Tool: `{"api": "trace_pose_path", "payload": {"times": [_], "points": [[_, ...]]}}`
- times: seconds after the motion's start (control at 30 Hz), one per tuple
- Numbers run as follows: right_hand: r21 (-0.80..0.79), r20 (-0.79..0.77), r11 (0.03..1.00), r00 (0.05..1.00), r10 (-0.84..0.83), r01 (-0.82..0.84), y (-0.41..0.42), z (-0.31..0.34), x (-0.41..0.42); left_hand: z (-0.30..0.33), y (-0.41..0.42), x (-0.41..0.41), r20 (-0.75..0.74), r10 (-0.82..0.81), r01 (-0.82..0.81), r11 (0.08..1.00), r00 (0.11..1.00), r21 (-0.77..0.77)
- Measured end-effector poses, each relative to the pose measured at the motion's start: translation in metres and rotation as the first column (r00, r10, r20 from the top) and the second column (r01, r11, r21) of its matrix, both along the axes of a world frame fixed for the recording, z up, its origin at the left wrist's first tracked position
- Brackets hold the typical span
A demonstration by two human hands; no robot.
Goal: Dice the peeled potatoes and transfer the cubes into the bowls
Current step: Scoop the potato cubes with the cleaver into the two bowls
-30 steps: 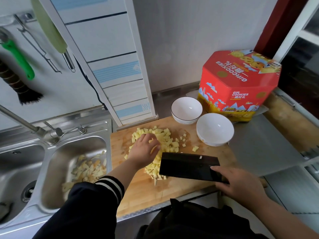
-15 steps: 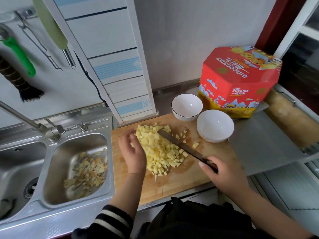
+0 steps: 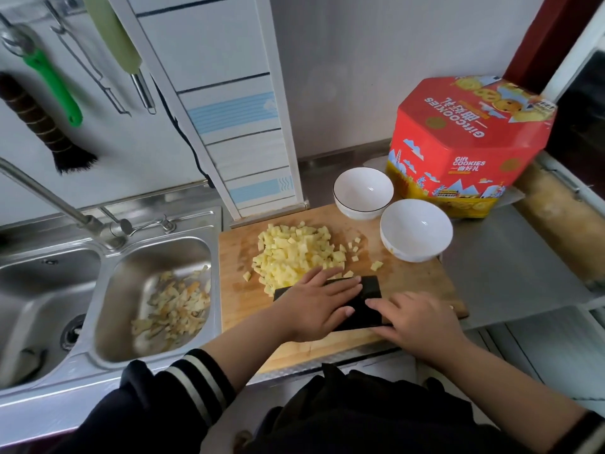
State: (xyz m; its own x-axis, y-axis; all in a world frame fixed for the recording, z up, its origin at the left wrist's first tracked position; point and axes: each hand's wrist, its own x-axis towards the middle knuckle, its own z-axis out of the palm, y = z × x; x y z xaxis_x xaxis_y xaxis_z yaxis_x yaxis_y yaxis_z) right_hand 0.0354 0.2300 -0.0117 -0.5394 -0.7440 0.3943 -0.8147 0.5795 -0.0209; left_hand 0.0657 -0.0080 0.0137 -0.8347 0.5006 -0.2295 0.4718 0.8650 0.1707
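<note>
At the frame centre, the potato cubes (image 3: 294, 257) lie heaped on the cutting board (image 3: 409, 283). The left hand (image 3: 314, 306) rests straight fingers on the dark cleaver (image 3: 366, 303); the right hand (image 3: 422, 322) grips its handle. Both bowls (image 3: 415, 231) stand upper right.

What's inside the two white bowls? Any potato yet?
Nothing yet. The back bowl and the front bowl both show bare white insides. The potato cubes are still heaped on the cutting board. No part of either bowl's inside is covered.
</note>
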Motion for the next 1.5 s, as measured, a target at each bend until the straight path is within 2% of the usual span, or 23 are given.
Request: {"api": "trace_pose_path", "payload": {"times": [0.2, 0.27, 0.3, 0.33, 0.37, 0.43, 0.47, 0.53, 0.63, 0.73, 0.8, 0.87, 1.07, 1.17, 1.27, 1.37, 1.5], "points": [[0.076, -0.022, 0.997, 0.999, 0.035, -0.033, 0.014, -0.003, 0.004, -0.014, -0.023, -0.006, 0.090, 0.162, -0.160, 0.987, 0.983, -0.029], [0.042, 0.019, 0.999, 0.999, -0.029, 0.028, 0.021, -0.006, 0.007, -0.012, -0.035, -0.003, 0.049, 0.270, -0.273, 0.959, 0.962, 0.076], [0.018, 0.059, 0.997, 0.995, -0.077, 0.076, 0.024, -0.004, 0.010, -0.012, -0.042, 0.000, 0.006, 0.378, -0.372, 0.907, 0.926, 0.196], [-0.017, 0.101, 0.991, 0.987, -0.128, 0.130, 0.027, -0.003, 0.013, -0.012, -0.048, 0.003, -0.022, 0.523, -0.483, 0.802, 0.852, 0.351], [-0.055, 0.168, 0.980, 0.969, -0.179, 0.191, 0.027, 0.002, 0.017, -0.013, -0.054, 0.005, -0.010, 0.666, -0.572, 0.648, 0.746, 0.503], [-0.141, 0.350, 0.927, 0.893, -0.283, 0.349, 0.023, 0.015, 0.027, -0.021, -0.061, 0.008, 0.081, 0.843, -0.643, 0.340, 0.532, 0.687], [-0.177, 0.451, 0.887, 0.836, -0.312, 0.427, 0.018, 0.019, 0.031, -0.028, -0.063, 0.009, 0.108, 0.880, -0.644, 0.250, 0.463, 0.723], [-0.241, 0.690, 0.787, 0.671, -0.273, 0.568, 0.003, 0.018, 0.039, -0.038, -0.063, 0.011, 0.149, 0.902, -0.644, 0.165, 0.405, 0.747], [-0.281, 0.916, 0.600, 0.396, -0.066, 0.749, -0.023, 0.020, 0.050, -0.054, -0.055, 0.016, 0.120, 0.905, -0.655, 0.197, 0.407, 0.729], [-0.184, 0.983, 0.499, 0.162, 0.088, 0.847, -0.040, 0.007, 0.071, -0.068, -0.047, 0.016, 0.075, 0.902, -0.638, 0.241, 0.426, 0.731], [-0.101, 0.989, 0.451, 0.040, 0.142, 0.887, -0.045, -0.009, 0.088, -0.075, -0.044, 0.014, 0.063, 0.889, -0.636, 0.273, 0.454, 0.722], [-0.046, 0.985, 0.409, -0.027, 0.171, 0.911, -0.046, -0.022, 0.099, -0.079, -0.043, 0.013, 0.029, 0.870, -0.613, 0.323, 0.492, 0.721], [0.047, 0.974, 0.290, -0.108, 0.198, 0.956, -0.060, -0.044, 0.122, -0.092, -0.043, 0.006, -0.036, 0.828, -0.562, 0.411, 0.560, 0.718], [0.105, 0.955, 0.175, -0.149, 0.258, 0.979, -0.069, -0.048, 0.129, -0.096, -0.043, 0.005, -0.095, 0.800, -0.541, 0.482, 0.592, 0.689], [0.122, 0.944, 0.081, -0.141, 0.298, 0.989, -0.077, -0.051, 0.125, -0.097, -0.041, 0.006, -0.117, 0.777, -0.545, 0.531, 0.618, 0.649], [0.144, 0.941, 0.107, -0.170, 0.294, 0.984, -0.085, -0.051, 0.113, -0.094, -0.037, 0.005, -0.102, 0.773, -0.560, 0.536, 0.626, 0.632], [0.192, 0.928, 0.228, -0.252, 0.273, 0.954, -0.099, -0.044, 0.087, -0.088, -0.036, 0.003, -0.061, 0.769, -0.557, 0.514, 0.637, 0.652]]}}
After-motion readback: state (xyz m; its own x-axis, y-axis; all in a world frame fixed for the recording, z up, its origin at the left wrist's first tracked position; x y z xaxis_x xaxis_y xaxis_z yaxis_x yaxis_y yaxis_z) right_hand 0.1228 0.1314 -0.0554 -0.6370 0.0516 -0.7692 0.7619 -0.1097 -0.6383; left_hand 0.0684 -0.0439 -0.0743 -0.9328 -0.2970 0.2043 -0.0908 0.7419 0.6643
